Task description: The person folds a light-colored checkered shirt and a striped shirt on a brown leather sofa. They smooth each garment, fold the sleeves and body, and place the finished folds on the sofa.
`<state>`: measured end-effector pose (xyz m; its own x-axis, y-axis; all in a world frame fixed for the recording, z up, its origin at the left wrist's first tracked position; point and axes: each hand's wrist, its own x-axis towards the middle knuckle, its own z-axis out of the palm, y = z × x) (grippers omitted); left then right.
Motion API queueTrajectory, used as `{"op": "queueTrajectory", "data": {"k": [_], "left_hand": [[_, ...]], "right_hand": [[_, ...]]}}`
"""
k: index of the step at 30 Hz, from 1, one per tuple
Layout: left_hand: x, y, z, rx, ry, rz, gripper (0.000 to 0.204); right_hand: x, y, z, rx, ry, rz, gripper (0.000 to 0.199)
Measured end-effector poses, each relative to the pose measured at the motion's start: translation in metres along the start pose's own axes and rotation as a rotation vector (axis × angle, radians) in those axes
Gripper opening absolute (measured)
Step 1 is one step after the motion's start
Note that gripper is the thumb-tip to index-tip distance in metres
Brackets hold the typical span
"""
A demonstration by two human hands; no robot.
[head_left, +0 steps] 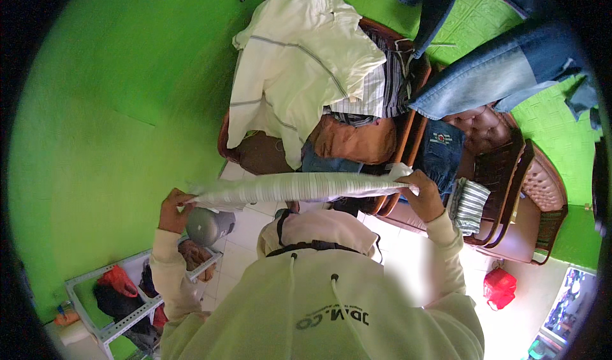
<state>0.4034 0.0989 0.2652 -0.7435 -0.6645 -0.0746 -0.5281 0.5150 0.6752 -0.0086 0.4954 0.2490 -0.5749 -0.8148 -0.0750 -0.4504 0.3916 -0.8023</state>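
The striped cloth (299, 189) spans between the left hand (173, 211) and the right hand (422, 195), long axis running left-right. Each hand pinches 1 end.

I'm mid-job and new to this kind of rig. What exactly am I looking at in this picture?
There is no machine here: these are a person's own bare hands. The single picture comes from the left of two fisheye cameras worn on the head, looking down, so straight edges bend toward the rim. The left hand and the right hand hold a pale striped cloth near its two ends, spread between them. Beyond are padded, wooden-framed seats with clothes on them: a white garment with dark lines, and, further right, folded blue denim and a grey-and-white striped bundle.
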Motion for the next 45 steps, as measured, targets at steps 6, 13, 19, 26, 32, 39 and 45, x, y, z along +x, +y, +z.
{"op": "queueTrajectory", "data": {"k": [6,13,19,26,32,39,45], "left_hand": [[0.032,0.038,0.011,-0.203,0.395,0.347,0.019],[0.076,0.101,0.068,-0.338,1.245,-0.065,0.027],[0.104,0.123,0.052,-0.373,1.530,0.140,0.031],[0.297,0.106,0.041,-0.475,1.044,0.295,0.026],[0.479,0.098,0.095,0.176,0.809,0.558,0.055],[0.477,0.005,0.182,-0.058,0.173,0.337,0.051],[0.512,-0.050,0.228,-0.235,-0.096,0.101,0.047]], "right_hand": [[-0.007,-0.011,-0.030,-0.028,0.573,-0.263,0.018],[0.010,-0.029,0.005,0.153,1.212,-0.099,0.024],[-0.002,-0.035,-0.008,-0.158,1.460,-0.118,0.016],[0.128,-0.011,-0.061,-0.050,1.213,-0.015,0.022],[0.271,0.047,-0.091,-0.632,1.122,0.055,0.051],[0.237,0.111,0.033,-0.451,0.745,0.224,0.027],[0.232,0.152,0.031,-0.122,0.659,0.426,0.029]]}}
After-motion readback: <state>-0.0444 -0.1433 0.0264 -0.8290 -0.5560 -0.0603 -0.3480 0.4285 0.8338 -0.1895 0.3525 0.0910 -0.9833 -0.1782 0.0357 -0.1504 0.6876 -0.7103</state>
